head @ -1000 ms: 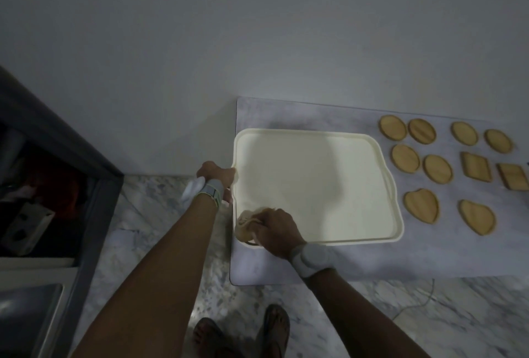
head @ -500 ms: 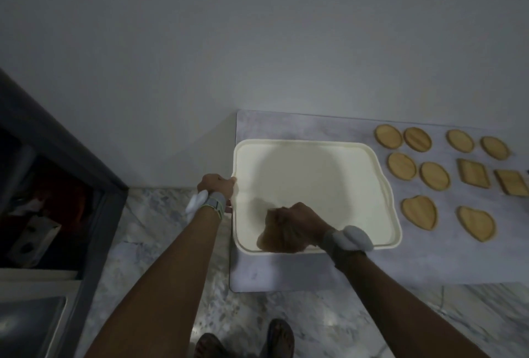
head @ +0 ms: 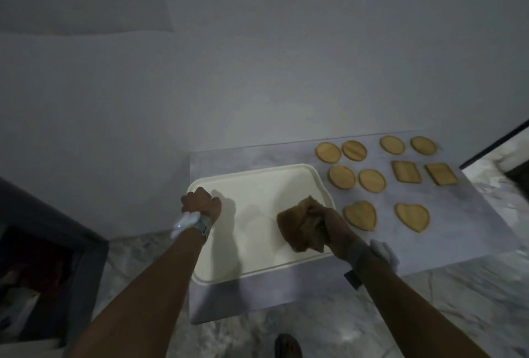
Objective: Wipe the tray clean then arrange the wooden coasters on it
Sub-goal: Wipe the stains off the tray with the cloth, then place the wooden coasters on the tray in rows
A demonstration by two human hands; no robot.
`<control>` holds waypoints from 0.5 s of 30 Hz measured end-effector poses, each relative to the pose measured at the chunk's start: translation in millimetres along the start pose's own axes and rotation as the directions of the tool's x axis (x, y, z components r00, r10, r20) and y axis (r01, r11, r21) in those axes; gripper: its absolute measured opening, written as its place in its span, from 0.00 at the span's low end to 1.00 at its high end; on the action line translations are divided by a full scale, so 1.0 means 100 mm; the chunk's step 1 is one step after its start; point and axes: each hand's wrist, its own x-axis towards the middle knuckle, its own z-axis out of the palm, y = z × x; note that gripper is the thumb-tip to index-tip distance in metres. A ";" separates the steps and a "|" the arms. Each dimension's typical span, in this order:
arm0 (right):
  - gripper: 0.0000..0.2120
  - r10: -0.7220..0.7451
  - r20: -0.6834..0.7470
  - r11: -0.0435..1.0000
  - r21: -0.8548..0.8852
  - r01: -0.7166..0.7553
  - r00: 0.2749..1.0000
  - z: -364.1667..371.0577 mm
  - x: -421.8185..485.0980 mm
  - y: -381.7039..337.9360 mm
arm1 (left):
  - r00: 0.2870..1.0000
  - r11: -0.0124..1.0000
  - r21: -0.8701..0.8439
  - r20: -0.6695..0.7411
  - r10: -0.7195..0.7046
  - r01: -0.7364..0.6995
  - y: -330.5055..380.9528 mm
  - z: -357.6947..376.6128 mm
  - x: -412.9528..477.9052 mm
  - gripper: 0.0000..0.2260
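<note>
A cream tray point(head: 259, 186) lies on the left part of a low marble table point(head: 472, 231). My left hand point(head: 201, 203) grips the tray's far left corner. My right hand point(head: 329, 221) is closed on a bunched brown cloth point(head: 297, 224) and presses it on the tray's right side. Several wooden coasters lie on the table right of the tray: round ones point(head: 328, 151) at the back, two rectangular ones point(head: 406, 171), and two heart-shaped ones point(head: 360, 215) nearest me.
A plain wall rises behind the table. A dark cabinet point(head: 43, 243) stands at the left, and a dark frame edge point(head: 495, 147) at the far right. Marble floor lies around the table, with my foot point(head: 287, 346) below its front edge.
My right hand has swept the cloth from the tray's near left corner across to its right side. My left hand stayed on the tray's left rim. The view has shifted.
</note>
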 end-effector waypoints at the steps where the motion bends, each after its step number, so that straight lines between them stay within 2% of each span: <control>1: 0.13 0.001 -0.013 1.000 0.011 -0.001 1.000 -0.15 -0.03 -0.04 | 0.999 0.999 0.007 0.014 0.034 -0.034 0.16 0.06 -0.08 0.14; 8: 0.11 0.068 -0.110 0.998 -0.003 -0.068 0.992 -1.14 -0.07 -0.07 | 0.974 0.983 0.030 0.139 0.176 -0.182 0.64 0.64 -0.77 0.10; 11: 0.13 0.093 -0.133 0.995 -0.003 -0.095 0.987 -1.55 -0.01 0.04 | 0.963 0.982 0.061 0.215 0.163 -0.180 0.73 0.87 -0.98 0.04; 15: 0.14 0.140 -0.165 0.990 0.036 -0.136 0.976 -2.04 0.10 0.21 | 0.959 0.978 0.106 0.240 0.149 -0.178 0.84 1.14 -1.13 0.05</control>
